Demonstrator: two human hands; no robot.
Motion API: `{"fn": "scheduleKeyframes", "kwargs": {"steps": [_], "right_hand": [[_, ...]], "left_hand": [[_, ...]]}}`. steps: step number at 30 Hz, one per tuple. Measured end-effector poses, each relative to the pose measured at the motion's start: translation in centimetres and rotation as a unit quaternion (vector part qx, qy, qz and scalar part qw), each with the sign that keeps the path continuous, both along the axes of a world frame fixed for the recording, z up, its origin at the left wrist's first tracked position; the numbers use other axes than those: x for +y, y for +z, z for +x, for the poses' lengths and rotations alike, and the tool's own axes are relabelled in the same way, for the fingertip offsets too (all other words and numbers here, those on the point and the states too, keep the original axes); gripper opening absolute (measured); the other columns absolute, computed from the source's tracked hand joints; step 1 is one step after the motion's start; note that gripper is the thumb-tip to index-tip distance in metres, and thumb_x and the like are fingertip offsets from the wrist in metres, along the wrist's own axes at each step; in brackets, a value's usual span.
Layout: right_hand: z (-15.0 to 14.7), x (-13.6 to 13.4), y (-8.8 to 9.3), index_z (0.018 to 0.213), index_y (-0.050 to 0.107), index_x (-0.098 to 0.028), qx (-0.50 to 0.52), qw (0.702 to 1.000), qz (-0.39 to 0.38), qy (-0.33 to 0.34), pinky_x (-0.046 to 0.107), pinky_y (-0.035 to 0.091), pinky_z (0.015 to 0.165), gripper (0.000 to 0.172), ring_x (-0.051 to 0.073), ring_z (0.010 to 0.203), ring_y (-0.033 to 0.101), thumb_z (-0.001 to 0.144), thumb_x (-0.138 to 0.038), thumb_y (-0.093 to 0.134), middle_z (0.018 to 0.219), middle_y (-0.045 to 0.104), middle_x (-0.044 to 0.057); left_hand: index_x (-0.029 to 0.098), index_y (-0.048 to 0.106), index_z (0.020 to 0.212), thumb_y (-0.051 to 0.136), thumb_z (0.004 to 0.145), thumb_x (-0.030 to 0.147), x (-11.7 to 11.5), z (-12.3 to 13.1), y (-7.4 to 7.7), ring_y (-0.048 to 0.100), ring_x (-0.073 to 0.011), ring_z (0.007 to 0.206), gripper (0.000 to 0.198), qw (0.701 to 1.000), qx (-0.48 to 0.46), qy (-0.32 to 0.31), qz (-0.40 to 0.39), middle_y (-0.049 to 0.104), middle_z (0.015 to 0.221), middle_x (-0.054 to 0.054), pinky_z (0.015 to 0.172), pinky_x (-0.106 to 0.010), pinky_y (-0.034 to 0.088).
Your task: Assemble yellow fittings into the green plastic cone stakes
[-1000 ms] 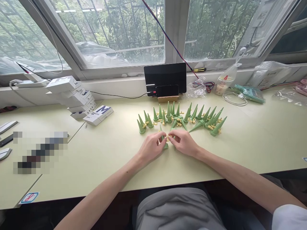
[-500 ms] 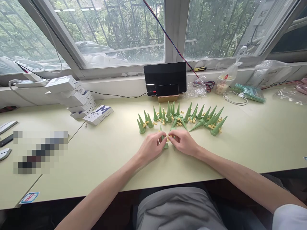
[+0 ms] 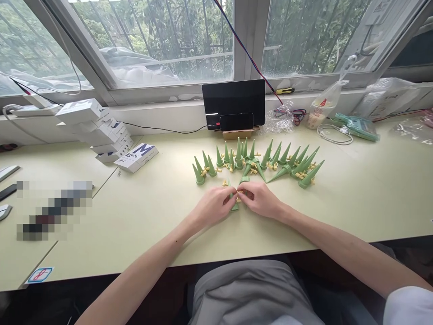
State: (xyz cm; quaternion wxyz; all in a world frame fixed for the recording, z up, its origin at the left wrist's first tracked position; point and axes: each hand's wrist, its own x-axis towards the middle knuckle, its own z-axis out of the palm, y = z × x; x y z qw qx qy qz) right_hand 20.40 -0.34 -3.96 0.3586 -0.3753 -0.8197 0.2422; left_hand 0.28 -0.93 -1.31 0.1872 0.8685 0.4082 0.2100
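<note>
My left hand [image 3: 216,201] and my right hand [image 3: 262,199] meet over the table, thumbs and fingertips pinched together on a small yellow valve [image 3: 240,191]. Partly hidden behind my left fingers, a green watering spike [image 3: 234,206] shows its base below them and its tip above. Another green spike [image 3: 245,179] lies just beyond my right fingers. Farther back, several green spikes with yellow valves [image 3: 238,155] form a curved row, most point-up, some lying tilted [image 3: 280,174]. A loose yellow valve [image 3: 225,183] sits just past my left hand.
At the back stands a black tablet [image 3: 237,99] with a phone [image 3: 237,122] before it. White boxes [image 3: 101,128] are stacked to the left. A bagged cup [image 3: 320,113], a coiled white cable [image 3: 334,135] and a teal pouch [image 3: 358,127] lie back right.
The camera view has shifted slightly. My fingertips have drawn closer together around the yellow valve, and a loose yellow valve now shows beyond my left hand.
</note>
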Motion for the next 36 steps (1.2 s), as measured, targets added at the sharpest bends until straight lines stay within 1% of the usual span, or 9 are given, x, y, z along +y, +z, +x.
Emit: {"fn": "scheduleKeyframes", "kwargs": {"steps": [3,7,10,14,19,23,27,36], "right_hand": [[0.0,-0.1,-0.1,0.093,0.068,-0.017,0.0,1.0,-0.004,0.0,0.025,0.044,0.061,0.012,0.013,0.061,0.057,0.093,-0.014,0.056,0.076,0.067,0.002],[-0.1,-0.1,-0.1,0.097,0.065,-0.017,0.017,1.0,-0.019,-0.014,0.024,0.042,0.057,0.011,0.013,0.057,0.054,0.095,-0.019,0.055,0.071,0.065,0.001],[-0.1,0.0,0.1,0.094,0.064,-0.017,0.03,0.999,-0.025,-0.023,0.024,0.041,0.057,0.011,0.013,0.059,0.054,0.096,-0.02,0.054,0.071,0.065,0.001],[-0.2,0.0,0.5,0.093,0.065,-0.017,0.042,0.998,-0.015,-0.033,0.024,0.041,0.058,0.011,0.013,0.062,0.055,0.096,-0.019,0.054,0.076,0.067,0.002],[-0.3,-0.1,0.6,0.096,0.067,-0.018,0.05,0.998,-0.007,-0.039,0.026,0.042,0.058,0.014,0.014,0.062,0.056,0.098,-0.021,0.053,0.076,0.068,0.002],[-0.3,-0.1,0.6,0.097,0.068,-0.017,0.053,0.997,0.002,-0.056,0.027,0.044,0.059,0.017,0.015,0.063,0.058,0.097,-0.022,0.052,0.076,0.069,0.004],[-0.3,0.0,0.5,0.098,0.07,-0.016,0.055,0.997,0.001,-0.056,0.027,0.045,0.06,0.019,0.015,0.063,0.059,0.097,-0.021,0.052,0.075,0.07,0.004],[-0.3,-0.1,0.5,0.1,0.073,-0.015,0.058,0.996,-0.004,-0.065,0.027,0.045,0.059,0.022,0.014,0.059,0.057,0.093,-0.017,0.052,0.072,0.069,0.003]], "left_hand": [[0.018,0.059,0.078,0.046,0.098,0.024,0.0,0.0,-0.1,0.042,-0.0109,0.054,0.025,1.0,-0.006,-0.001,0.003,0.052,0.063,0.003,0.055,-0.024,0.032],[0.019,0.064,0.09,0.05,0.096,0.025,0.1,0.0,-0.7,0.047,-0.01,0.054,0.017,0.999,-0.049,0.014,-0.008,0.056,0.064,0.003,0.055,-0.023,0.037],[0.019,0.065,0.098,0.054,0.095,0.023,0.2,0.1,-1.2,0.052,-0.0092,0.056,0.013,0.996,-0.09,0.027,0.0,0.061,0.069,0.003,0.057,-0.022,0.042],[0.019,0.064,0.104,0.057,0.093,0.022,0.2,0.3,-1.5,0.057,-0.0098,0.062,0.014,0.992,-0.118,0.032,0.019,0.064,0.08,0.0,0.059,-0.022,0.048],[0.02,0.064,0.101,0.058,0.09,0.017,0.2,0.4,-1.4,0.061,-0.0114,0.07,0.013,0.988,-0.143,0.045,0.031,0.066,0.084,-0.001,0.057,-0.02,0.051],[0.02,0.063,0.097,0.057,0.09,0.018,0.4,0.3,-1.4,0.06,-0.0112,0.067,0.009,0.985,-0.152,0.073,0.041,0.065,0.081,0.0,0.057,-0.021,0.051],[0.02,0.062,0.096,0.058,0.09,0.02,0.7,0.2,-1.4,0.059,-0.0108,0.065,0.007,0.98,-0.161,0.104,0.057,0.065,0.081,0.0,0.057,-0.022,0.052],[0.019,0.063,0.094,0.059,0.089,0.019,0.7,0.3,-1.2,0.059,-0.0105,0.062,0.007,0.975,-0.174,0.122,0.062,0.064,0.078,0.0,0.056,-0.022,0.052]]}}
